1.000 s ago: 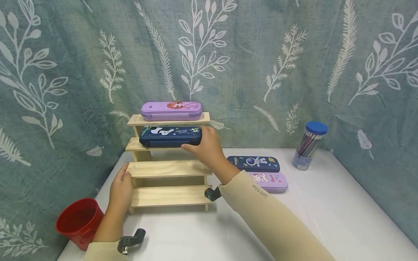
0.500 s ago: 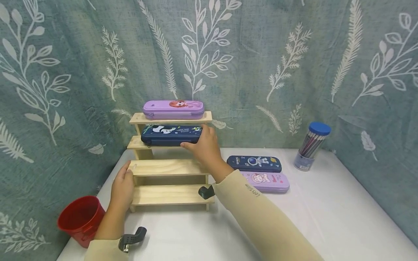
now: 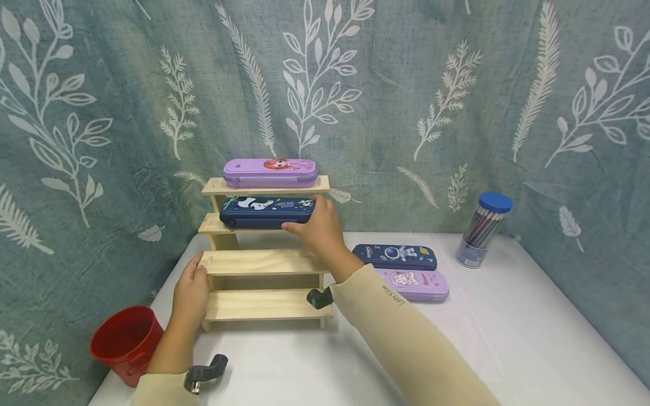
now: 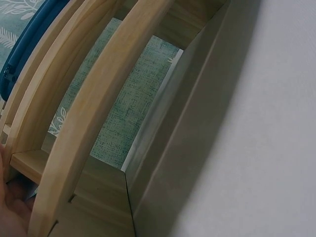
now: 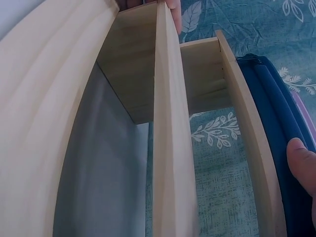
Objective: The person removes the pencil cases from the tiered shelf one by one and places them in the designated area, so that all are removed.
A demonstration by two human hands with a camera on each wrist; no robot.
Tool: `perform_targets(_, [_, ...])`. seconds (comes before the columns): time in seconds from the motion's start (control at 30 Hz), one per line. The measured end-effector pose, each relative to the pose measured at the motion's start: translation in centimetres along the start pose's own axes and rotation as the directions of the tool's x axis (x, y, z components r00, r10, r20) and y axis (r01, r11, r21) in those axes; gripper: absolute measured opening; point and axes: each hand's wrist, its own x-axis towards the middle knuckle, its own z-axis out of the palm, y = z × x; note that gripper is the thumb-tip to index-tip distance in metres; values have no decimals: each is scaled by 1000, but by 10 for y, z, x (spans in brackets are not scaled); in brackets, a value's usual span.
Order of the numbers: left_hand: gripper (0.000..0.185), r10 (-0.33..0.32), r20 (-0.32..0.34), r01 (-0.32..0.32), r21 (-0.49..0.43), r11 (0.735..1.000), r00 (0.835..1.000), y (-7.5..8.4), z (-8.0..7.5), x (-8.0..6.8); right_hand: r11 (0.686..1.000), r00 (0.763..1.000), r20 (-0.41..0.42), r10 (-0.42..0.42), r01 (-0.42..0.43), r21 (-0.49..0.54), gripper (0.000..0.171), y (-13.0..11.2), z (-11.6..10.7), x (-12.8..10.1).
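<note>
Head view: 1 wooden stand (image 3: 266, 262), 4 tiers, on a white tabletop (image 3: 508, 316). 4 pencil cases total, 2 on stand, 2 off. Top tier: 1 lilac case w/ red-haired figure (image 3: 269, 173). 2nd tier from top: 1 navy panda case (image 3: 264, 212), lying lengthwise along the board. R hand (image 3: 325, 228) has its R end, fingers pinching it w/ thumb at front & the others at back; can't tell if the case's full wt is down. L hand (image 3: 190, 293) grips L end of stand abt the 3rd tier, thumb side up. Both arms in beige sleeves, 1 black wrist mount (image 3: 205, 372) by L wrist, 1 more (image 3: 319, 298) by R wrist. R of stand, flat on tabletop: 1 navy space case (image 3: 396, 257) behind 1 lilac bunny case (image 3: 421, 285), close together, bunny one part hidden by R arm. Far R: 1 clear pencil tub w/ blue lid (image 3: 479, 234), upright; pencil count unclear. Near L: 1 red bucket (image 3: 114, 361), beside L forearm. Behind all: green leaf-print curtain (image 3: 386, 113).

L wrist view: 3 board edges, panda case just at upper L. L hand at lower L, fingers bent round the stand's end, partly cut off.

R wrist view: 3 boards, R thumb pressed on panda case's side, other R fingers out of frame. L hand's fingertips at top, on stand.
</note>
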Motion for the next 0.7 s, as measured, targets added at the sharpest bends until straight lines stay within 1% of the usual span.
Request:
perform_targets(0.3, [57, -6, 2, 6, 8, 1000, 1000, 1, 0, -2, 1000, 1000, 4, 11, -11, 25, 105, 2, -2, -1])
perform_targets(0.53, [57, -18, -2, 18, 9, 1000, 1000, 1, 1, -3, 996, 999, 21, 25, -27, 84, 103, 5, -5, -3])
perform_targets(0.7, [58, -14, -1, 14, 5, 1000, 1000, 1, 1, -4, 993, 999, 24, 22, -25, 115, 103, 7, -10, -6])
